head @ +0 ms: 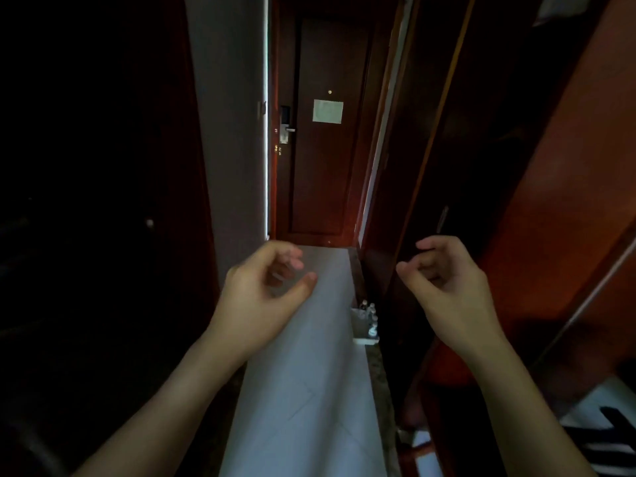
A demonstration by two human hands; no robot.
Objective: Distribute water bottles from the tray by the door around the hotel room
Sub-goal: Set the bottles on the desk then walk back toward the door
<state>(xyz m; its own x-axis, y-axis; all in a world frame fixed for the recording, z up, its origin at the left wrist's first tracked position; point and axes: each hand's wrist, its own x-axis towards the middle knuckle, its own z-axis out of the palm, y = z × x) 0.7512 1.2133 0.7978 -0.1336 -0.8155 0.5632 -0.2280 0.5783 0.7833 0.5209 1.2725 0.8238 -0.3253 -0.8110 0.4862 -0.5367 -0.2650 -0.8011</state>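
Note:
A white tray [360, 328] stands on the floor at the right side of the narrow hallway, against the dark wood wall. Several small clear water bottles [371, 315] stand upright in it. My left hand [265, 290] hovers over the pale floor, fingers loosely curled and apart, holding nothing. My right hand [447, 280] is raised at the same height, above and to the right of the tray, fingers also curled and apart, empty. Neither hand touches the tray.
The dark wood entry door [323, 166] with a lock handle [285, 130] and a paper notice [327, 111] closes the hallway ahead. Dark wood panels line both sides. A pale tiled floor strip [303, 390] runs forward. A black-and-white patterned item [605, 432] lies at bottom right.

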